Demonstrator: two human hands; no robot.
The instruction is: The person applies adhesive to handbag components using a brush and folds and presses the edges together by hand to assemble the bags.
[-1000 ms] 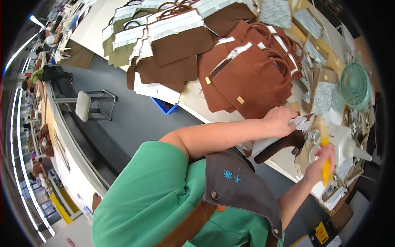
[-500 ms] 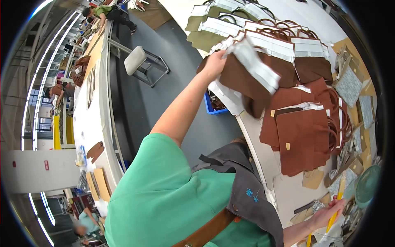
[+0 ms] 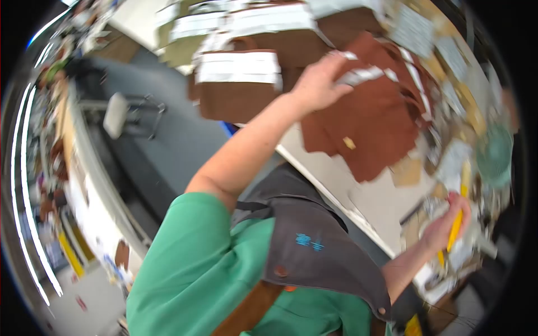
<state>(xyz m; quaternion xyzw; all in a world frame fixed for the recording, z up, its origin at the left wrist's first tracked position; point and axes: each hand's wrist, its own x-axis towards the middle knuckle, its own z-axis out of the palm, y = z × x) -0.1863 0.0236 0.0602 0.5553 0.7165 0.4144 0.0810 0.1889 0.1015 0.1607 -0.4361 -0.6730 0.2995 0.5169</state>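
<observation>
My left hand [image 3: 320,84] reaches over a stack of reddish-brown bag panels [image 3: 370,131] with white strips, its fingers spread and apparently holding nothing. Whether the fingertips touch the top panel I cannot tell. Just left of that hand lies a dark brown bag piece [image 3: 238,101] with a white band along its top. Low on the right, my right hand [image 3: 445,224] is closed around a long, thin yellow tool [image 3: 464,182]; its exact kind is blurred.
Olive pieces with white bands [image 3: 196,25] lie at the far end of the table. A green round object [image 3: 495,154], scraps and grey patterned pieces [image 3: 413,31] crowd the right side. Across the aisle are a stool [image 3: 116,115] and another long table [image 3: 92,196].
My left hand let go of the dark brown bag piece, which now lies on the table, and moved right to the reddish-brown stack. My right hand keeps the yellow tool. The view has turned.
</observation>
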